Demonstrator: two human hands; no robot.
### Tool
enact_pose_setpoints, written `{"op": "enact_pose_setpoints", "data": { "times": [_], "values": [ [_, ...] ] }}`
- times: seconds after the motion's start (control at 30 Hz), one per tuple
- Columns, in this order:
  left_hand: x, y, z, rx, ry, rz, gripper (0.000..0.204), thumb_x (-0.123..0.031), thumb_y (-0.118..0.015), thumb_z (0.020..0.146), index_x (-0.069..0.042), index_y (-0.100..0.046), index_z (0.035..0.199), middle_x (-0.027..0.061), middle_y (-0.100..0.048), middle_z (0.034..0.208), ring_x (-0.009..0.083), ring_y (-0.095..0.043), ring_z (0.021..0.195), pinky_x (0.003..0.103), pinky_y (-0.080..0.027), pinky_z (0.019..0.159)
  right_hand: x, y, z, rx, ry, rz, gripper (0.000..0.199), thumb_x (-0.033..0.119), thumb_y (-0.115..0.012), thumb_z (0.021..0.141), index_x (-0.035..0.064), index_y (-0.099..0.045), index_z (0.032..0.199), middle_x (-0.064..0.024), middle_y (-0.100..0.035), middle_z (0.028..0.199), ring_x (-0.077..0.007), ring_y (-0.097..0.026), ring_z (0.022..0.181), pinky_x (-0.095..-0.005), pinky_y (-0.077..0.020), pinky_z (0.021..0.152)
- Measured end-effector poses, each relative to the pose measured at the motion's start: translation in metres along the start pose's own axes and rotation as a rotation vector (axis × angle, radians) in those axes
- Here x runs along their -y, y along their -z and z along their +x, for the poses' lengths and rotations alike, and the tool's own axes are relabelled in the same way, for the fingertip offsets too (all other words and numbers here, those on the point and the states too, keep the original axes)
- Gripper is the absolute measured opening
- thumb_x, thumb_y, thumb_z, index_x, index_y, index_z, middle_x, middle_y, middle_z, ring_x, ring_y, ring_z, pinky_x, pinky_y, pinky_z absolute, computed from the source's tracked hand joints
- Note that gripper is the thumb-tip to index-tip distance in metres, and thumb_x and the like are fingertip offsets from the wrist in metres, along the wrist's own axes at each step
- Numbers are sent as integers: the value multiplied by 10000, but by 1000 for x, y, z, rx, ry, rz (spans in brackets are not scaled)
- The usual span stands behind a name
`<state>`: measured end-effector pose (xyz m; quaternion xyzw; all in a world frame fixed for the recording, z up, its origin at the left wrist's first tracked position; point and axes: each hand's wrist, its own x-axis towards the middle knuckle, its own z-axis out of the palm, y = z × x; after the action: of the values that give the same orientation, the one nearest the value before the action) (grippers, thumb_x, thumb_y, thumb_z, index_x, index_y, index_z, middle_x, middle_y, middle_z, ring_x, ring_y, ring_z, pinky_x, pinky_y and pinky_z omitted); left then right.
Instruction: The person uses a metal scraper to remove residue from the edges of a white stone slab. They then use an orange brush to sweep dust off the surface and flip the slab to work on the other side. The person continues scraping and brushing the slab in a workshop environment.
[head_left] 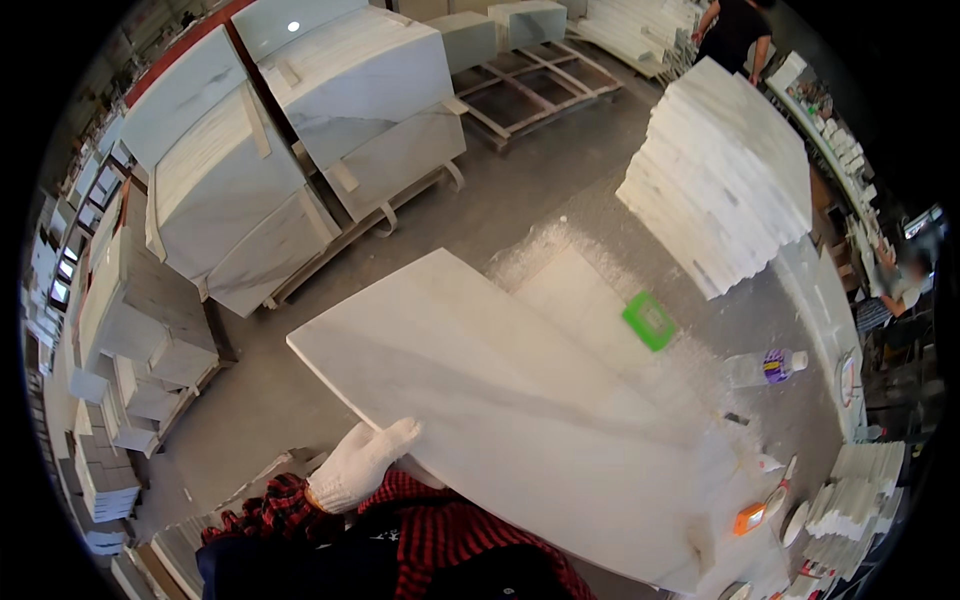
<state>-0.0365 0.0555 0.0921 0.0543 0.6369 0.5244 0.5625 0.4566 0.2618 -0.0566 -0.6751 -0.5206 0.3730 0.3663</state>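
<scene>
A large white marble slab (520,400) with grey veining spans the middle of the view, tilted over a dusty work surface. My left hand (362,467), in a white knit glove, grips its near left edge. The thumb lies on the top face; the other fingers are largely hidden. Red and black plaid cloth shows at my left wrist and below the slab. My right hand does not show. Beyond the slab, a bright green box-shaped object (650,321) lies on white dust. Near the slab's right end sits a small orange device (749,518).
A clear plastic bottle (768,367) lies on its side at the right. A tall stack of slabs (725,180) stands at the far right, with a person (735,38) behind it. Racks of marble slabs (370,100) fill the left and back. Another person (890,300) is at the right rim.
</scene>
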Motion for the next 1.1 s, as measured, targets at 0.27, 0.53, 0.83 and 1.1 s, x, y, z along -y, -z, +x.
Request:
{"op": "enact_pose_setpoints", "data": {
  "times": [0.27,0.53,0.83,1.1],
  "values": [
    [125,40,29,-116,93,-173,548,-322,-559,1004,121,-535,1326,207,-632,1284,314,-669,1107,388,-569,918,-51,-25,-71,-90,-141,86,467,150,-541,1034,-55,-477,1448,-170,-515,1488,-262,-544,1314,-366,-450,1089],
    [149,51,52,77,122,-351,579,-350,-552,1023,47,-450,1432,179,-575,1378,319,-608,1218,472,-565,957,-49,-7,-71,194,227,-680,404,120,-535,1033,-68,-548,1390,-180,-596,1405,-304,-617,1221,-376,-475,1049],
    [207,69,87,107,106,-426,564,-352,-541,1029,19,-446,1442,179,-568,1385,328,-604,1221,488,-579,930,-47,-27,0,43,228,-266,474,150,-536,1043,-62,-461,1460,-200,-524,1474,-262,-527,1325,-378,-430,1088],
    [183,70,79,100,74,-361,591,-319,-608,993,9,-442,1456,154,-570,1392,294,-591,1248,467,-573,950,-30,-125,29,-94,253,-448,630,236,-574,1034,-41,-327,1543,-220,-472,1512,-315,-495,1358,-386,-399,1127]
  ]
}}
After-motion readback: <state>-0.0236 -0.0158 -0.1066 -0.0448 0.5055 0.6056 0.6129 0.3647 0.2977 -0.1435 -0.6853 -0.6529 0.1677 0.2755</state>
